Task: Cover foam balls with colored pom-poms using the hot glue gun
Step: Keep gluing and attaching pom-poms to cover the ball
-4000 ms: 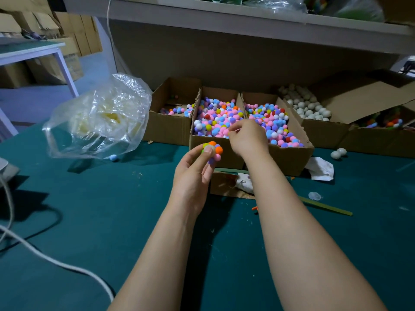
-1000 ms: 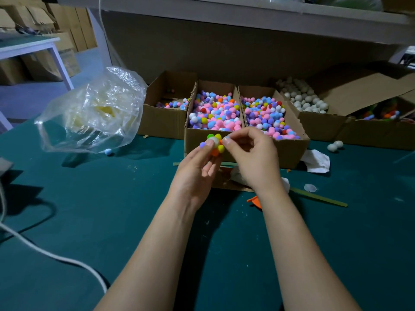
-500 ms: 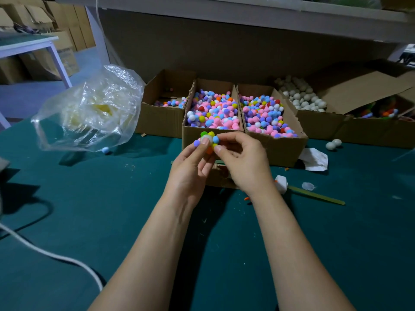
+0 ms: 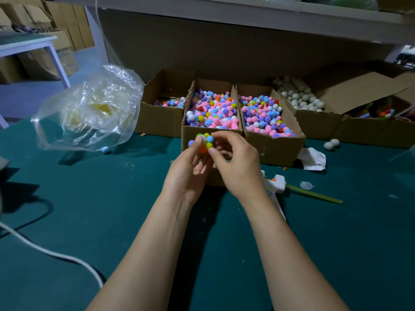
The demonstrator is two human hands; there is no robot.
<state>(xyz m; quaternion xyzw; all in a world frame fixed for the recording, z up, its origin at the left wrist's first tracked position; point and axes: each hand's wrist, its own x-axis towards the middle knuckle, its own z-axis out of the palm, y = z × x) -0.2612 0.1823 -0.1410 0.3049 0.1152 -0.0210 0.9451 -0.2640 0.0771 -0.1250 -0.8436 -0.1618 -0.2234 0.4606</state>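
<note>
A foam ball partly covered in colored pom-poms [image 4: 204, 142] is held up in front of the middle cardboard box. My left hand [image 4: 187, 173] grips it from below with its fingertips. My right hand [image 4: 238, 163] pinches it from the right with thumb and forefinger. A white hot glue gun [image 4: 274, 184] lies on the green table just right of my right wrist, partly hidden by it. Three open cardboard boxes hold loose pom-poms [image 4: 214, 110]. A box further right holds plain white foam balls [image 4: 301, 97].
A crumpled clear plastic bag [image 4: 89, 111] sits at the left. A white cable [image 4: 51, 252] crosses the lower left of the green table [image 4: 89, 209]. Two loose foam balls [image 4: 331, 143], a crumpled white paper [image 4: 313, 158] and a green stick [image 4: 314, 194] lie at the right.
My right hand came back from the pom-pom box to the ball and now pinches it. The glue gun has come into view beside my right wrist.
</note>
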